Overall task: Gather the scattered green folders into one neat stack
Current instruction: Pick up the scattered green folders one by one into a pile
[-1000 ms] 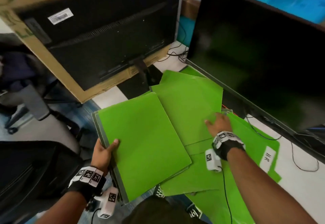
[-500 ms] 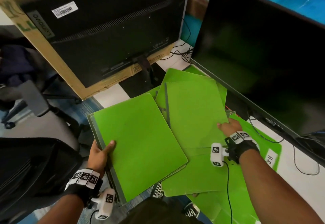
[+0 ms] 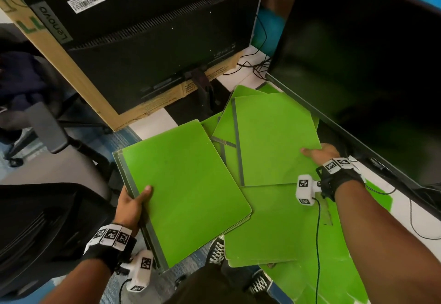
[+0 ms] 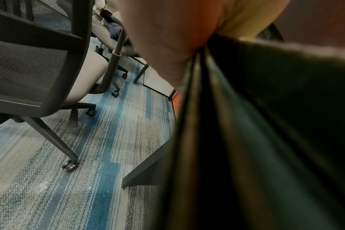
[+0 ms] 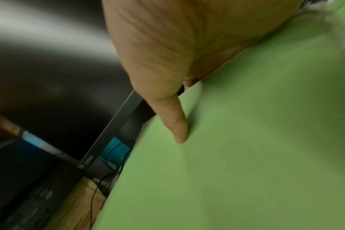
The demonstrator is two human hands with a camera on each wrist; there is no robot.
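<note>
left hand (image 3: 130, 204) gripping folder stack (image 3: 183, 189), long axis angled away-left, right hand (image 3: 318, 154) pinching single folder (image 3: 274, 141) lengthwise away, white desk (image 3: 424, 217), monitors (image 3: 362, 70), striped carpet (image 4: 89, 155)

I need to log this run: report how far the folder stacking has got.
Done: a small stack is gathered, gripped by the left hand. In hand: the right hand pinches one folder by its edge. Left: several loose folders lie fanned on the desk underneath.

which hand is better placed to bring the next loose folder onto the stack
The right hand. It already pinches the edge of the top loose folder, thumb on top. The left hand is occupied, gripping the gathered stack at its edge.
</note>
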